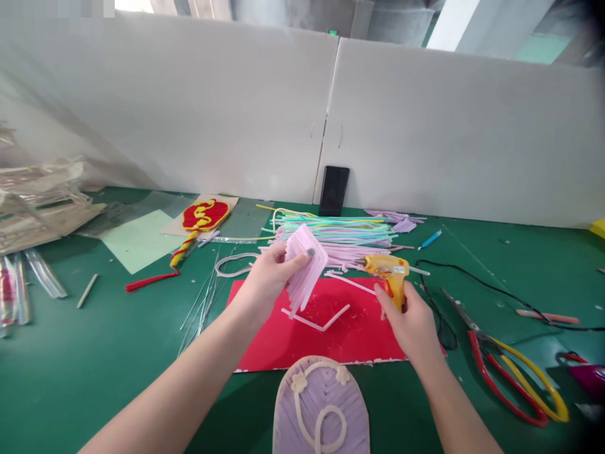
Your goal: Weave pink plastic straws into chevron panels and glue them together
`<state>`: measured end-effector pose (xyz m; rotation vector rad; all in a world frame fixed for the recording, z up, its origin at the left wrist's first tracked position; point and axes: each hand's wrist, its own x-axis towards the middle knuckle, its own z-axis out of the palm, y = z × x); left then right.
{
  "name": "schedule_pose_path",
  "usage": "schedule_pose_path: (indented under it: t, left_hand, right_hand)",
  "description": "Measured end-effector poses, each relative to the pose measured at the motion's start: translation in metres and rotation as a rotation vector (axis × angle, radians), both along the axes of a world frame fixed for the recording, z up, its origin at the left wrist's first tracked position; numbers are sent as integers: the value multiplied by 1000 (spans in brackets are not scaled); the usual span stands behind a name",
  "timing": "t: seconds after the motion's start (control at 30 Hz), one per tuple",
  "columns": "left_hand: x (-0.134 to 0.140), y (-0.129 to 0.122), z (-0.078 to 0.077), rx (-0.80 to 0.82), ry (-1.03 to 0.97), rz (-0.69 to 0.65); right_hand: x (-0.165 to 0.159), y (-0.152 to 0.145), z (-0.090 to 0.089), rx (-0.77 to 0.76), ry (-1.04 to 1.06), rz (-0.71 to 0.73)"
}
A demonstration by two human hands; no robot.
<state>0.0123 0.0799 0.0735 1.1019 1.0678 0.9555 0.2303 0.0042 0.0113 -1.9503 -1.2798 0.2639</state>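
Note:
My left hand (271,271) is closed on a pink panel of bent pipe cleaners (306,255) laid side by side, lifted above a red board (278,343). In my right hand (411,318) is a yellow hot glue gun (388,266), its nozzle pointing left towards the pink panel but apart from it. A single pink pipe cleaner (322,328), bent into a V, lies on the red board below my left hand. Behind both hands is a pile of pastel pipe cleaners (340,230). Close to me lies a lilac oval piece (321,403) with cream loops and small flowers.
Large red-and-yellow-handled scissors (508,372) lie at right, near the glue gun's black cord (491,284). A phone (334,190) leans on the white partition (212,113). Thin wires (205,309), a red-and-yellow tasselled ornament (205,215) and wooden models (42,195) are at left.

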Motion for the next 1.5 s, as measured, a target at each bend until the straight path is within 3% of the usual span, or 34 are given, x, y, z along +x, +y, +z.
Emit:
schedule_pose_path:
  t: [0.2,0.47,0.57,0.63,0.7,0.73,0.8,0.87,1.03,1.23,1.37,1.5]
  left_hand:
    - [6,3,-8,-210,-41,-20]
    - [8,2,-10,-160,12,-47]
    - [9,2,-11,-113,39,-57]
    - [10,1,-13,-68,38,-66]
    - [10,-3,-15,-45,37,-66]
    - [10,-6,-16,-42,41,-65]
    - [9,-12,-19,-45,59,-64]
    - [8,-20,-22,-50,82,-60]
    - [3,-32,-29,-53,137,-62]
    - [2,-35,-31,4,223,-49]
    - [3,-36,-36,53,279,-7]
    - [3,-38,-40,65,243,4]
  right_hand:
    - [-5,0,1,-35,-90,21]
    - [53,10,-35,-61,-418,-204]
    - [60,5,-34,-106,-513,-303]
    - [54,3,-28,-18,-557,-385]
    - [43,3,-22,157,-565,-309]
    - [36,4,-21,224,-547,-170]
    - [23,9,-23,221,-500,81]
    - [13,13,-29,129,-498,182]
    - [12,17,-40,36,-496,263]
    - [18,13,-37,25,-508,308]
    - [5,8,-23,57,-145,315]
    - [-14,-1,-1,-70,238,358]
